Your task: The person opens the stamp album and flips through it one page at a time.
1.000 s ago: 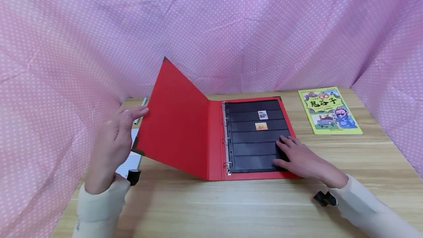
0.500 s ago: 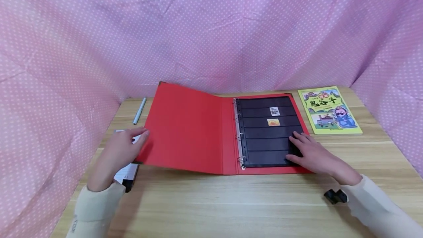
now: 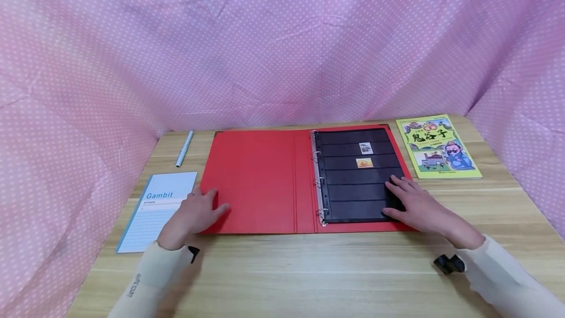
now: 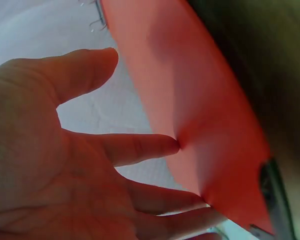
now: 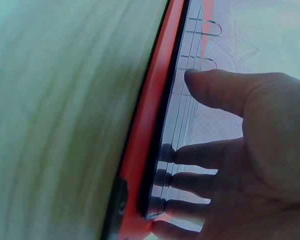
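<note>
A red ring binder [image 3: 260,175] lies spread flat on the table, its metal rings [image 3: 318,180] along the middle. On its right half is a black stamp page [image 3: 348,210] with strip pockets, holding a grey stamp [image 3: 366,148] and an orange stamp [image 3: 364,163]. My left hand [image 3: 196,212] touches the left cover near its outer edge; in the left wrist view its fingers are extended with the fingertips on the red cover. My right hand [image 3: 417,207] rests its spread fingertips on the lower right of the black page, as the right wrist view also shows.
A Gambit notebook [image 3: 154,220] lies left of the binder, partly behind my left hand. Beyond it is a light blue pen [image 3: 184,148]. A yellow comic book [image 3: 439,146] lies at the right. Pink dotted cloth [image 3: 282,53] hangs behind the wooden table [image 3: 300,274].
The left cover has come down from a raised tilt to flat. My left hand has moved down and right, no longer gripping the edge. The binder and my right hand have shifted slightly right.
</note>
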A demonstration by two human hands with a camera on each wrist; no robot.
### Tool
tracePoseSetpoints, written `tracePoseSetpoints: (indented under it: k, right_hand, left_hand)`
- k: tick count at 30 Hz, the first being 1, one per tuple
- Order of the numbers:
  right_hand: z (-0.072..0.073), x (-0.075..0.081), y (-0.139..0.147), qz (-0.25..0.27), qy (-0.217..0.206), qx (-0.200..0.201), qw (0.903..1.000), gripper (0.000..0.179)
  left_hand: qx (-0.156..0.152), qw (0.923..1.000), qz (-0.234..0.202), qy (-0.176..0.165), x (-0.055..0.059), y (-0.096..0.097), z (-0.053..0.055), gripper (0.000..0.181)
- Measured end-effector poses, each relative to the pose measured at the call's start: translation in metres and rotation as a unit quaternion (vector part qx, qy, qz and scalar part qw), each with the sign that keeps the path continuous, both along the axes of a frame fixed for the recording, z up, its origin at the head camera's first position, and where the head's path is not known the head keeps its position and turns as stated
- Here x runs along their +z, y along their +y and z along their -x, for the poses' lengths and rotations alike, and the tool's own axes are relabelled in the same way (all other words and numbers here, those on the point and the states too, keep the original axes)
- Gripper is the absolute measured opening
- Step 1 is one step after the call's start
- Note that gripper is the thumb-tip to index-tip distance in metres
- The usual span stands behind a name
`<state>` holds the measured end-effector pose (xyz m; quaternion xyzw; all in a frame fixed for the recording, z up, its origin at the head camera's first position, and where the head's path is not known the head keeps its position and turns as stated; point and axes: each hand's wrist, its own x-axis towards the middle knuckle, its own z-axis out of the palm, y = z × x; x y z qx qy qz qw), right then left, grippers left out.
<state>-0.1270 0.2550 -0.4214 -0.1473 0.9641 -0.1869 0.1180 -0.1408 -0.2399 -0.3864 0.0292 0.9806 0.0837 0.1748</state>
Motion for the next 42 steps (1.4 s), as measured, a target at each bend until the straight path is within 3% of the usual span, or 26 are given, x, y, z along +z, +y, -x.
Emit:
tracePoseSetpoints:
  k: [4,9,16,26,42]
  right_hand:
    - [0.0,-0.001,0.0,0.001,0.0,-0.003,1.0,0.077]
    - [0.0,0.0,0.001,0.013,-0.005,-0.01,0.9999,0.076]
    - [-0.005,0.001,0.005,0.025,-0.02,-0.062,0.9975,0.079]
    - [-0.004,0.0,0.002,0.022,-0.026,-0.113,0.993,0.084]
    - [-0.002,0.005,0.001,0.051,0.017,-0.123,0.9909,0.065]
  left_hand:
    - [-0.005,0.9998,0.021,-0.003,-0.007,0.008,0.001,0.079]
    - [-0.021,0.998,0.057,0.016,-0.016,0.015,0.0,0.08]
    - [-0.042,0.9933,0.103,0.03,-0.027,0.028,-0.002,0.09]
    - [-0.033,0.9936,0.107,0.011,-0.026,0.031,-0.004,0.094]
    - [-0.023,0.9938,0.109,-0.005,-0.026,0.033,-0.004,0.095]
